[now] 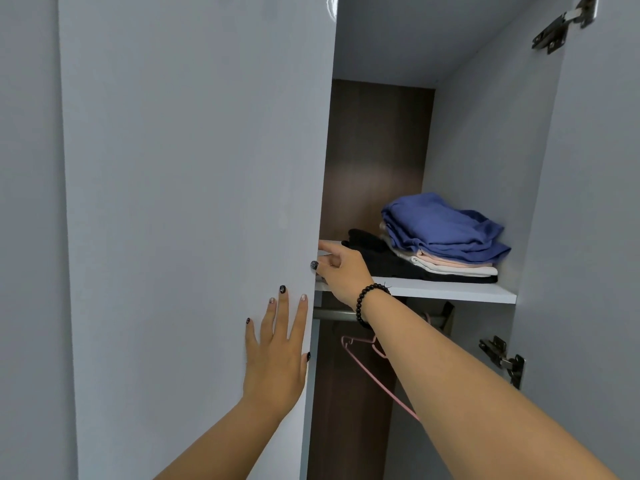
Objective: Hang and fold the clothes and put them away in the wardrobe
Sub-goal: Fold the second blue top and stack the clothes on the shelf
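Observation:
The wardrobe stands open on its right half. My left hand [277,351] lies flat, fingers spread, against the front of the grey left door [194,202] near its right edge. My right hand [341,270] grips that same door edge, thumb at the front and fingers behind. A stack of folded clothes [446,237], blue on top, then pink, white and black, rests on the white shelf [460,292]. Below the shelf a pink hanger [367,367] hangs from the metal rail [334,314], partly hidden by my right forearm.
The right door [595,237] is swung open, with metal hinges at the top [564,26] and lower down [502,358]. The dark brown back panel [377,161] shows above the shelf. A black bead bracelet [370,299] sits on my right wrist.

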Demonstrator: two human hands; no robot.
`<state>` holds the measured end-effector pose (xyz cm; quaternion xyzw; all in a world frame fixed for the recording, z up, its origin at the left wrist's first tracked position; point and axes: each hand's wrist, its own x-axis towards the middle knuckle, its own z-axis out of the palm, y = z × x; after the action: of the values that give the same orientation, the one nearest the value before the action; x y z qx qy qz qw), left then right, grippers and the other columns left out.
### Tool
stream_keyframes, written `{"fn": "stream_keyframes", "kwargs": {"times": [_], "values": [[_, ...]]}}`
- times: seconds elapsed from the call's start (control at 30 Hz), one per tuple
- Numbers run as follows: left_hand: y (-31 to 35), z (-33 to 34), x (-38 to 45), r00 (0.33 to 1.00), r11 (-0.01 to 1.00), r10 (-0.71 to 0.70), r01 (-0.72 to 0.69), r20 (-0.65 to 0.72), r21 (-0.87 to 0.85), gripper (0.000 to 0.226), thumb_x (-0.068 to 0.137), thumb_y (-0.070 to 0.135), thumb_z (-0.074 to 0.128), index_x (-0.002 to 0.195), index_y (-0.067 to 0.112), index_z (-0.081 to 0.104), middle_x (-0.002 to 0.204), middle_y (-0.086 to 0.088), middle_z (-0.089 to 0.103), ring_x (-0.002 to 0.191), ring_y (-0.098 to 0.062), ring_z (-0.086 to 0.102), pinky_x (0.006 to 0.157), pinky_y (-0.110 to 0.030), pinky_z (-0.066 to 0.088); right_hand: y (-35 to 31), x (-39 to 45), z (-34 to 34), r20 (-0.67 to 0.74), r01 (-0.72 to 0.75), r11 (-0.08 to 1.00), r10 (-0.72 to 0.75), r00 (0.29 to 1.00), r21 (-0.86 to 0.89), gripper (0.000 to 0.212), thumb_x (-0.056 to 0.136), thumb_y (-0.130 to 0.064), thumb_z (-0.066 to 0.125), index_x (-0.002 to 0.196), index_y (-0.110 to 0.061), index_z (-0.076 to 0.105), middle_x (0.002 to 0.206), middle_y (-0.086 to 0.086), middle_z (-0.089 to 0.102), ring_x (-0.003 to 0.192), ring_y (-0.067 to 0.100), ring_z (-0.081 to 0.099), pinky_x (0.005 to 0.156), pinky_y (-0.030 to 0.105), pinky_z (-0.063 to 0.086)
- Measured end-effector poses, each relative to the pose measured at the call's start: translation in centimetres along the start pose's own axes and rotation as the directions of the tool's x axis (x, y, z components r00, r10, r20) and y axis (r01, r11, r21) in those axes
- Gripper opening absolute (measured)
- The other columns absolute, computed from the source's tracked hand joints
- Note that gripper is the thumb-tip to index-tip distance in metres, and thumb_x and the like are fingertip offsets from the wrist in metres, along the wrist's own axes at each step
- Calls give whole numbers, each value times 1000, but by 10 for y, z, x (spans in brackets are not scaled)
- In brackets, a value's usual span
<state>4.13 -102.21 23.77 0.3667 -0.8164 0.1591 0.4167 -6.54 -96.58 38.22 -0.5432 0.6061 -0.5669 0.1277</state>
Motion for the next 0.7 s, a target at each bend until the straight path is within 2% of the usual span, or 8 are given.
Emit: {"fn": "stream_keyframes", "kwargs": {"times": [0.07,0.13,0.27,0.3,0.43,0.57,0.63,0.7], "values": [[6,-11,0,1000,999,-23,23,13,-40,126,59,45,84,154,22,4,154,-19,29,132,-42,44,96,-59,45,-4,-9,-5,29,-27,999,28,999,-35,45,91,-7,59,134,-18,51,115,3,65,107,13,60,85,19,49],[16,-22,-1,999,997,-30,32,29,-76,120,59,39,86,152,18,13,153,-20,32,130,-41,46,95,-55,48,-8,-24,-12,21,-27,991,30,999,-131,46,92,-9,58,136,-16,49,121,3,63,111,14,57,86,18,44],[47,-45,-2,998,989,-12,20,56,-147,101,63,31,86,147,12,33,152,-20,33,131,-38,47,98,-48,45,-17,-64,-43,-70,-7,957,-14,997,-291,40,92,-14,59,130,-18,53,121,-2,62,101,10,59,79,15,44],[58,-53,-2,998,983,-7,18,65,-183,99,68,29,83,149,12,30,154,-19,29,134,-37,43,102,-45,42,-20,-75,-54,-97,0,951,-31,995,-309,37,92,-14,59,128,-18,55,120,-3,62,99,8,59,76,10,43],[111,-81,-3,993,929,39,5,110,-369,94,89,28,62,153,15,-5,161,-8,3,147,-24,17,116,-36,25,-41,-125,-107,-255,14,951,-97,962,-309,27,92,-8,56,117,-17,61,114,-3,63,92,2,56,73,3,39],[177,-111,-11,986,847,136,-64,99,-528,94,91,29,58,152,14,-12,161,-5,-1,146,-19,13,117,-32,26,-61,-178,-159,-401,43,924,-207,892,-381,24,89,-7,55,108,-18,63,110,-5,63,81,-3,55,68,0,38],[214,-127,-18,977,792,184,-83,106,-605,96,91,31,59,152,17,-14,161,-3,-2,147,-19,12,118,-32,24,-70,-203,-184,-440,62,898,-272,855,-435,25,89,-7,55,110,-18,63,112,-5,63,90,1,56,78,6,43],[253,-145,-28,967,688,227,-77,113,-721,98,91,35,59,150,24,-19,161,1,0,146,-21,18,116,-37,29,-77,-230,-207,-460,76,836,-373,806,-544,27,89,-7,55,114,-17,61,115,-4,60,99,3,54,85,15,46]]}}
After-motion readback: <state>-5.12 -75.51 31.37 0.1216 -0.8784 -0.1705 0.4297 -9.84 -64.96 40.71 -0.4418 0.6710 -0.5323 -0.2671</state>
